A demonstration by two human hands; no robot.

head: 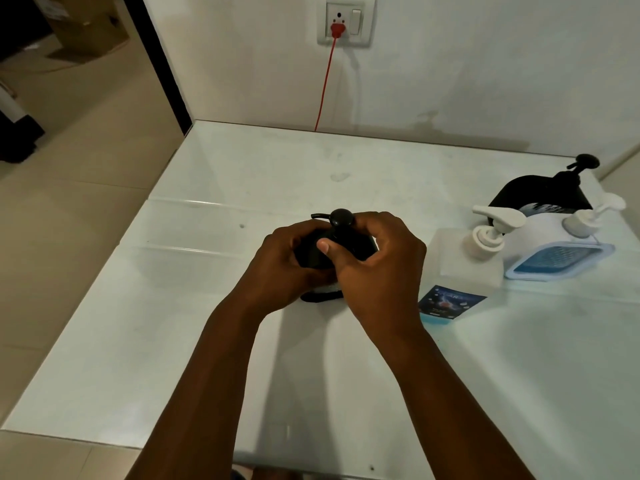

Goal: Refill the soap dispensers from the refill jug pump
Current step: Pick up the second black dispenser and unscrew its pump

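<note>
While both hands meet at the middle of the frame, they hold a black soap dispenser (332, 251) that stands on the white table (207, 323). The left hand (282, 268) has its grip wrapped round the dispenser's body from the left. The right hand (377, 268) has its grip curled about the neck below the pump head (341, 218), thumb pressed to the front; the spout points left. At the right of the frame stand a clear refill jug (464, 268) with a white pump (498, 220) and a blue label, a white dispenser (547, 237) just behind it, and a second black dispenser (540, 195) farther back. A blue-and-white soap tray (561, 263) leans on the white dispenser. In the upper middle, a red plug (336, 29) sits in a wall socket (346, 24).
</note>
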